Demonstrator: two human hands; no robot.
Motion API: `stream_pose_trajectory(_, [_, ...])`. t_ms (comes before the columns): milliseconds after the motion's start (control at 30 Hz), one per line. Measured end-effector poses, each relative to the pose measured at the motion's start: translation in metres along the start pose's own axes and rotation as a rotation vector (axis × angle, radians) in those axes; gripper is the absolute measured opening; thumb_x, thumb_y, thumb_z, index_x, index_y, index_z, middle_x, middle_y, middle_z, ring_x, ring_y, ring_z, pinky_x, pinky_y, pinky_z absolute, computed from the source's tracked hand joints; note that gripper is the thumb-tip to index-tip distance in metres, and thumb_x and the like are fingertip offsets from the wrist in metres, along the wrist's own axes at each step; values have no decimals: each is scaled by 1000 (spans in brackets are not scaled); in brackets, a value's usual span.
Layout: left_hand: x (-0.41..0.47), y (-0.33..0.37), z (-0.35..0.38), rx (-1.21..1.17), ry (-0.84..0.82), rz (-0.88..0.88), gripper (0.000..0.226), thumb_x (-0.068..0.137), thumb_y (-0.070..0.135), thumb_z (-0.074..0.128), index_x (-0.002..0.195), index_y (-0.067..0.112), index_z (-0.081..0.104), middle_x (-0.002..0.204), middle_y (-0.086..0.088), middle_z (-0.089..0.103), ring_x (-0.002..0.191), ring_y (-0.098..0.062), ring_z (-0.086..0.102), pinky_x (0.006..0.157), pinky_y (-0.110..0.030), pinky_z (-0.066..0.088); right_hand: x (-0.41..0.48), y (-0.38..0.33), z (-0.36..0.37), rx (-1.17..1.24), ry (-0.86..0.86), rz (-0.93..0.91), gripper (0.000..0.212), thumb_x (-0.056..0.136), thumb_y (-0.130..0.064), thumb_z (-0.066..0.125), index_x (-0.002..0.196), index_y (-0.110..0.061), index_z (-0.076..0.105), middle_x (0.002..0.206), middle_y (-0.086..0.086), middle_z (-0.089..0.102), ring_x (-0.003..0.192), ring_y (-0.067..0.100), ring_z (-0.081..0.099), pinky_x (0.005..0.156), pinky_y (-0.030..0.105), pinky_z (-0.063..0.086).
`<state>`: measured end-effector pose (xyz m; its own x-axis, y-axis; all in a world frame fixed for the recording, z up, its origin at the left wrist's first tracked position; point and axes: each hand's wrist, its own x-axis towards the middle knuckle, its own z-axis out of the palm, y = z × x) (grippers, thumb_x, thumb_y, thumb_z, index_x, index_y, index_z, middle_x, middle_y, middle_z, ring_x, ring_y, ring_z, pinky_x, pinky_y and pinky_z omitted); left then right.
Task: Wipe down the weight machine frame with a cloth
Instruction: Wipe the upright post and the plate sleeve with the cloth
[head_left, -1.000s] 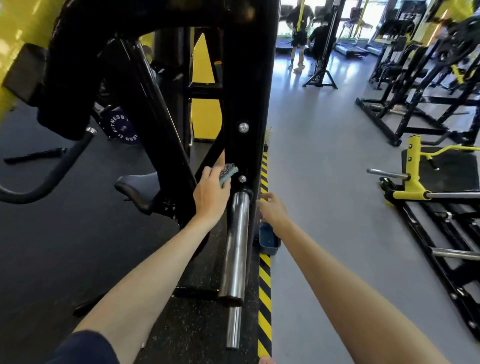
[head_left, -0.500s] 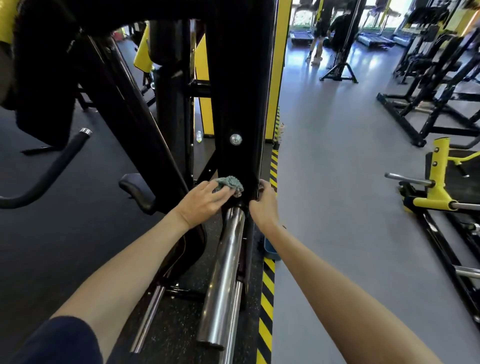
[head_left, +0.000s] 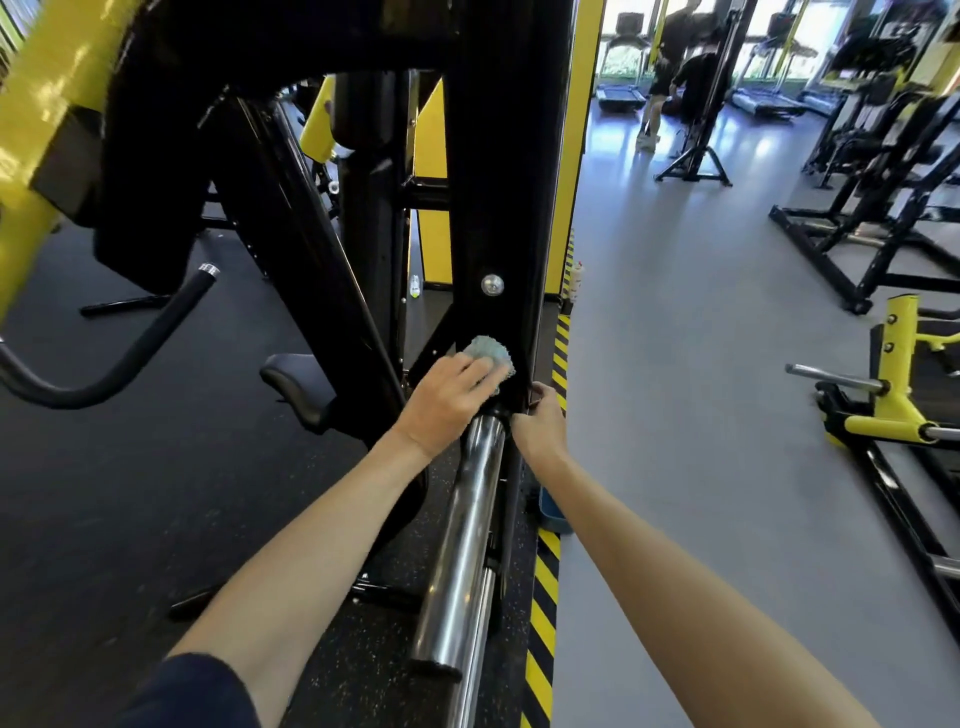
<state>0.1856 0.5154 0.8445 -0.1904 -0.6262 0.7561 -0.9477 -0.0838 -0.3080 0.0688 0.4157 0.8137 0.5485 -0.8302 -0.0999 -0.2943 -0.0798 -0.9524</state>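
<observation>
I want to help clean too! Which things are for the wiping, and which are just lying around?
For the wiping: cloth, left hand pressing it, black post, right hand gripping the post.
Just around: bottle, blue tub, yellow machine.

Bright daylight from windows (head_left: 779, 31) at far top right, blown out white. Pale sheen streaks on grey floor (head_left: 701, 364) below them. Black frame upright (head_left: 498, 182) near-featureless, shadow detail crushed. Long highlights along chrome bar (head_left: 462, 545). Yellow arm (head_left: 47, 104) at left edge blurred. Straight lines bow toward corners. Distant machines soft.
</observation>
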Motion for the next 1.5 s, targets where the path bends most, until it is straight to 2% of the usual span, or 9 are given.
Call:
stream_pose_trajectory(200, [-95,-17,2,3,-571,-623,26,72,-8,70,97,0,71,86,-13,64,82,-33,55,62,-38,49,-3,4,-20,-71,-42,0,61,90,3,51,146,-13,31,133,9,46,84,6,50,48,8,39])
stream_pose_trajectory(433, [-90,-15,-11,-918,-840,-1498,35,79,1,71,110,16,70,120,-11,63,117,-28,55,102,-36,43,-17,40,-2,-55,-279,504,20,95,-3,42,80,-14,48,67,9,48,44,17,45,43,22,36])
stream_pose_trajectory(533, [-105,0,-26,-1161,-832,-1695,37,79,-5,69,112,12,68,114,-17,65,109,-32,60,101,-45,46,-43,69,9,41,-396,638,21,98,-7,42,93,-6,62,74,20,59,44,22,54,54,27,53])
stream_pose_trajectory(600, [-116,21,-33,-1273,-769,-1762,34,83,-4,66,115,6,65,108,-17,68,95,-28,64,92,-40,51,-68,85,19,165,-483,734,21,99,-14,45,95,-2,62,81,17,58,63,25,54,91,37,52])
stream_pose_trajectory(833, [-162,76,-61,-1324,-769,-1741,22,91,11,62,112,10,68,116,-5,67,116,-18,55,103,-30,39,-137,93,51,462,-572,673,41,76,-18,71,110,2,63,104,18,67,91,29,66,91,42,52])
stream_pose_trajectory(1000, [-181,82,-91,-1217,-757,-1755,23,93,8,60,114,17,61,110,6,58,111,-9,45,94,-24,28,-162,111,70,764,-477,770,48,100,-14,42,66,-4,74,62,9,69,51,17,67,46,26,54])
stream_pose_trajectory(1133, [-203,83,-108,-1188,-781,-1715,42,84,8,70,123,19,57,118,-1,58,107,-17,55,76,-29,40,-167,126,93,578,-484,717,25,90,-23,64,109,-7,64,89,6,71,78,19,69,60,37,59])
stream_pose_trajectory(1333, [-214,86,-126,-1117,-602,-1869,37,89,-5,52,121,16,55,104,-1,59,89,-11,57,67,-30,47,-192,98,108,377,-483,641,12,96,-14,57,85,-11,59,68,1,66,67,16,61,62,33,57])
stream_pose_trajectory(1500, [-243,74,-138,-1280,-343,-2223,41,94,-3,35,126,6,59,118,-14,63,104,-27,59,94,-47,48,-188,98,115,423,-404,714,17,96,-18,54,105,-5,60,110,13,64,109,29,58,100,48,45])
